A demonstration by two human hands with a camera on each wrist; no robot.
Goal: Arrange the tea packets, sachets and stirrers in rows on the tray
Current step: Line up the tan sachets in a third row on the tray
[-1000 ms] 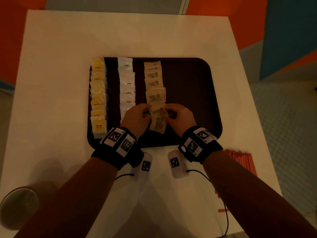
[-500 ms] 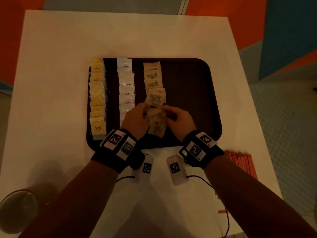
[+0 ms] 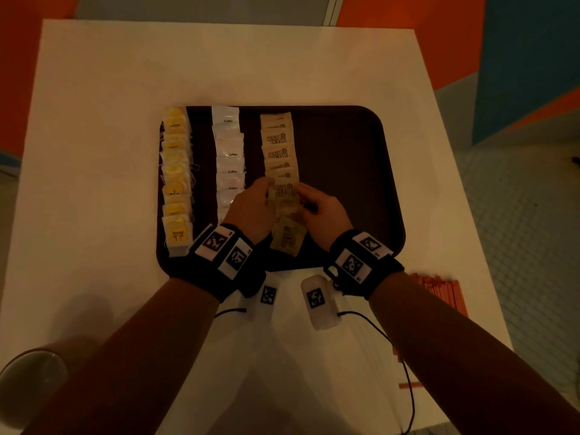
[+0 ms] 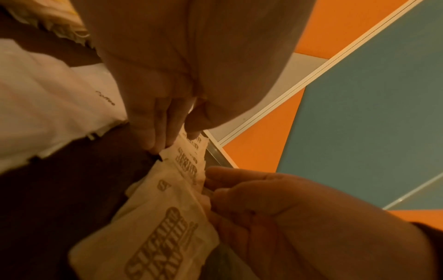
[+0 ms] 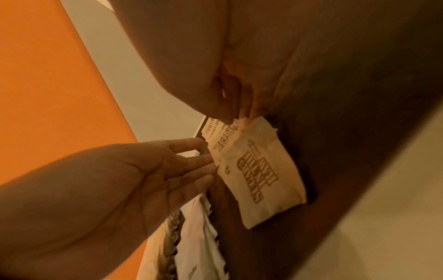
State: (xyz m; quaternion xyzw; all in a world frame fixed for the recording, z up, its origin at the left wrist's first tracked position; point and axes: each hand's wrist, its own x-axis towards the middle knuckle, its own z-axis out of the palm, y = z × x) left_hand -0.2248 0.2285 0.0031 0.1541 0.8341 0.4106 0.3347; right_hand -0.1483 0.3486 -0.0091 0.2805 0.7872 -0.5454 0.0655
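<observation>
White table (image 3: 125,73) against orange and blue walls, dark brown tray (image 3: 345,146) in the middle. On the tray, three rows: yellow tea packets (image 3: 176,180) along the left edge, white coffee sachets (image 3: 229,152) next, brown sugar sachets (image 3: 279,146) third. Left hand (image 3: 251,208) and right hand (image 3: 323,211) at either side of the near end of the sugar row, fingertips on the sachets there. Orange stirrers (image 3: 439,293) off the tray, on the table to the right. Grey cup (image 3: 29,372) at the near left corner.

Left wrist view: left hand (image 4: 167,85) with straight fingers (image 4: 148,130) pressing the edge of overlapping sugar sachets (image 4: 167,217), thumb on top; right hand (image 4: 275,217) loosely curled against the opposite edge, firm grasp or mere touch impossible to tell.

Right wrist view: right hand (image 5: 239,66) pinching the top corner of the nearest sugar sachet (image 5: 261,174) between thumb and fingertips; left hand (image 5: 120,180) flat, fingers extended, touching the sachets' side, grasping nothing. White coffee sachets (image 5: 199,236) below.
</observation>
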